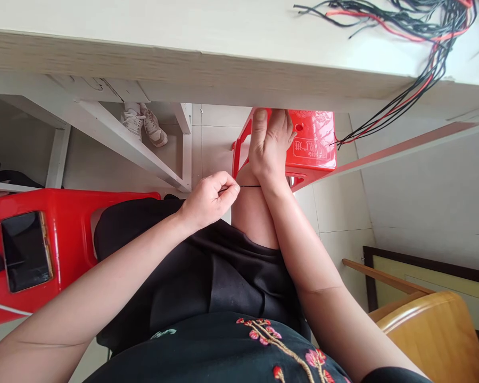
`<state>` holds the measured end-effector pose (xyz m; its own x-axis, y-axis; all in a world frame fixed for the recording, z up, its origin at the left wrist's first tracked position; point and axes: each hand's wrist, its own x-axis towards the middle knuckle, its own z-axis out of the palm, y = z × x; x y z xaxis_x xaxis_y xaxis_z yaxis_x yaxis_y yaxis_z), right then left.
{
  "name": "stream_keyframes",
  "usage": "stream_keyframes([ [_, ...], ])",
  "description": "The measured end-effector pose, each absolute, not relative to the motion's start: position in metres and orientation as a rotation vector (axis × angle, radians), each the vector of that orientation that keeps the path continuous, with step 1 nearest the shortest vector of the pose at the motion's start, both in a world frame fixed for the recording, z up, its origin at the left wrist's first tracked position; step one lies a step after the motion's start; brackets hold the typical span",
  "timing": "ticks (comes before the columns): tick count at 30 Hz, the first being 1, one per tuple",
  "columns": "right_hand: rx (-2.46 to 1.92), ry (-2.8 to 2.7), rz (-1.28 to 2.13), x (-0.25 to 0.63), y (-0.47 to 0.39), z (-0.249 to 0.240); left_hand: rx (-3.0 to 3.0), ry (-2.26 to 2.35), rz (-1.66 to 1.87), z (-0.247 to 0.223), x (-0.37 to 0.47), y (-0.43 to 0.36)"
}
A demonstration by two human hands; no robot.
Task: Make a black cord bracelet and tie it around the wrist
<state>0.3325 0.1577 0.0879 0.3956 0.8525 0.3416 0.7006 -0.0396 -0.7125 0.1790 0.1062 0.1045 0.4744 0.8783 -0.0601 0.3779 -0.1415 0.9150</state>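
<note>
The fingers of my left hand point(212, 198) are closed in a pinch, thumb against the bent index finger, grasping a thin, twisted black cord point(249, 186). From this grip the cord runs straight across my bare knee point(252, 215) to my right wrist, where the forearm covers it; its continuation cannot be seen. The fingers of my right hand point(270, 144) are released, with the thumb set apart from them; their tips are partly hidden near the desk edge. Whether the right palm bears on any part of the cord cannot be determined.

The right hand is positioned beyond the knee, in front of a red plastic stool point(317, 141) located below the desk point(163, 26). On the right part of the desk lies a loose bundle of black and red cords point(435, 34); several strands hang over the front edge, their ends near the stool's right corner.

On my left, a red plastic seat point(74, 234) carries a dark-screened smartphone point(26, 251) in a case. Black fabric point(175, 266) covers my lap. A wooden chair point(431, 330) is at my lower right. Under the desk, forward and left, are another person's white sneakers point(154, 127).
</note>
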Motion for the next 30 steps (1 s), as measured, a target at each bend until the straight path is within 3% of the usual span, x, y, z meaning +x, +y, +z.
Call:
stream_keyframes([
  [6,-1.555,-1.242,0.142,0.337,0.152,0.084,1.657,1.080,0.597,0.105,0.181,0.105],
  [12,-1.359,-0.985,0.311,0.336,0.148,0.082,1.549,1.106,0.565,0.105,0.180,0.110],
  [30,-1.321,-0.875,0.393,0.326,0.143,0.083,1.619,1.275,0.305,0.136,0.208,0.112],
])
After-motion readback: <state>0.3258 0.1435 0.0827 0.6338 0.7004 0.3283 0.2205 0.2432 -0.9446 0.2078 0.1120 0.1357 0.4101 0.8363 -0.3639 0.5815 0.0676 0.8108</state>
